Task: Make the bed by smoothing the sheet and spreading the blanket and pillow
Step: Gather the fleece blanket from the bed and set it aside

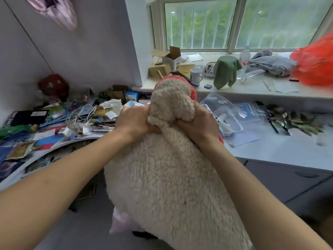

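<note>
1. The left hand [134, 121] gripped the bunched top of a cream, fluffy fleece blanket with coral-red backing [171, 177].
2. The right hand [197, 123] clutched the same bunch just beside it.
3. The blanket hung between both forearms, before a cluttered white desk [279, 150].

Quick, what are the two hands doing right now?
Left hand: closed, gripping the fluffy cream fleece blanket with red backing.
Right hand: closed, gripping the same blanket.

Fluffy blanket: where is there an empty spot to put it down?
The barest patch is the white counter on the right, in front of the clear plastic box and dried leaves. The left desk is buried in papers; the windowsill is crowded with a mug, boxes and clothes.
</note>
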Tool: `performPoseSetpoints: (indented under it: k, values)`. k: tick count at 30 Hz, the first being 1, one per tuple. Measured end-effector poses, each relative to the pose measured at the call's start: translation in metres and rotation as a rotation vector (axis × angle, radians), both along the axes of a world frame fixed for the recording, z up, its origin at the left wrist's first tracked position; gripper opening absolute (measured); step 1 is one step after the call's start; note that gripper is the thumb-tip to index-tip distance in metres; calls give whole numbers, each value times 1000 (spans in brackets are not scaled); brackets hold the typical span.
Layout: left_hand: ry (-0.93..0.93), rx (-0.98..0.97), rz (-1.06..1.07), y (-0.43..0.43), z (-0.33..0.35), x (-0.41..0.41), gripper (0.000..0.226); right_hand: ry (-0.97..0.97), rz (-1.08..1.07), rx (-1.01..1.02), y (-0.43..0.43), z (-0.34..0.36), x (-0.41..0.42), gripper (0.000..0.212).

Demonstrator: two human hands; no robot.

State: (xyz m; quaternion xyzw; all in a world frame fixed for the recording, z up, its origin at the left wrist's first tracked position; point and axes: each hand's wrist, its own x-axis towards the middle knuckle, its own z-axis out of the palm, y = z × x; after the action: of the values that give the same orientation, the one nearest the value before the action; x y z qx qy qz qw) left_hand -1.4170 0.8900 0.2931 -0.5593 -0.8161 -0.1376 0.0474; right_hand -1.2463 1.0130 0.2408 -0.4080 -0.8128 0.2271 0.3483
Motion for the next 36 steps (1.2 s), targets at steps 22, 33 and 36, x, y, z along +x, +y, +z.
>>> performPoseSetpoints:
  k: [22,33,36]
  values:
    - [21,-139,-59,47,-218,-42,40,-213,-183,-201,1,-175,-15,79]
    - [-43,-262,48,47,-277,-56,63,-472,-166,-254,10,-226,-43,95]
    - [-41,-317,85,44,-296,-66,68,-536,-161,-241,8,-236,-55,97]
